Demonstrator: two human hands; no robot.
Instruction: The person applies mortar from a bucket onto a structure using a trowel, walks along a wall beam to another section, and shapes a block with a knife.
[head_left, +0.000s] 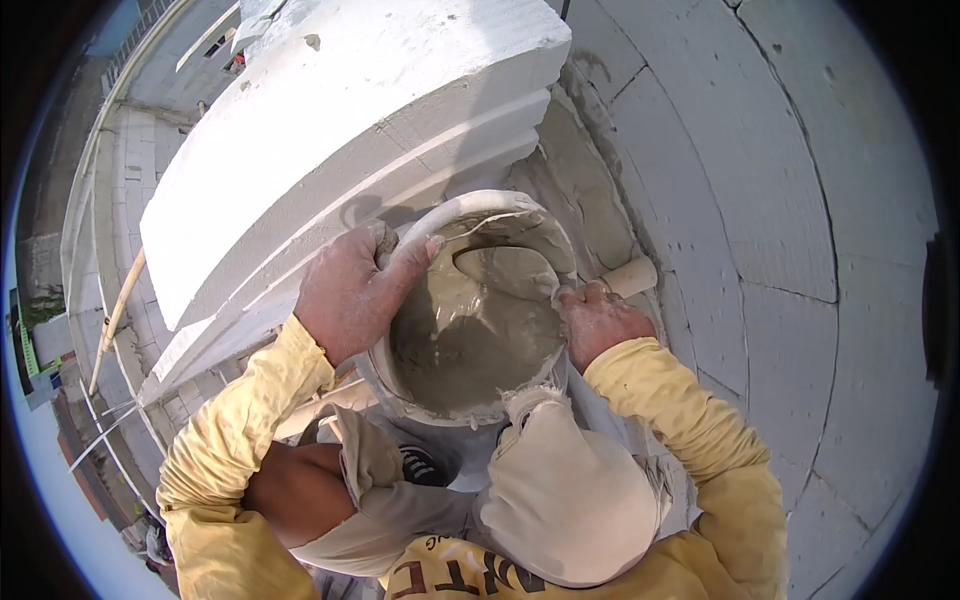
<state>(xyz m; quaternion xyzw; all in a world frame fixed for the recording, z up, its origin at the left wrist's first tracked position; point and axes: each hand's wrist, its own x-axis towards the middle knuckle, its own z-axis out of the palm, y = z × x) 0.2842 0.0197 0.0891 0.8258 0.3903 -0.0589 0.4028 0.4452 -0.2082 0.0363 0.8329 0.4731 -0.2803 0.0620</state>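
A round bucket (pixel 472 203) with a pale, crusted rim stands between the person's knees. Wet grey mortar (pixel 470 350) lies inside it, with a rounded mound or tool face coated in mortar near the top. My left hand (pixel 350 285) grips the bucket's left rim, thumb over the edge. On the right side, my right hand (pixel 603 322) is closed at the rim around a pale cylindrical handle (pixel 632 277), whose end sticks out to the right.
A large white curved moulding (pixel 340 110) rises ahead and to the left. Pale block wall (pixel 760 200) curves along the right. Wet mortar (pixel 590 190) lines the corner ahead. A wooden pole (pixel 118 320) and a drop to lower ground are at far left.
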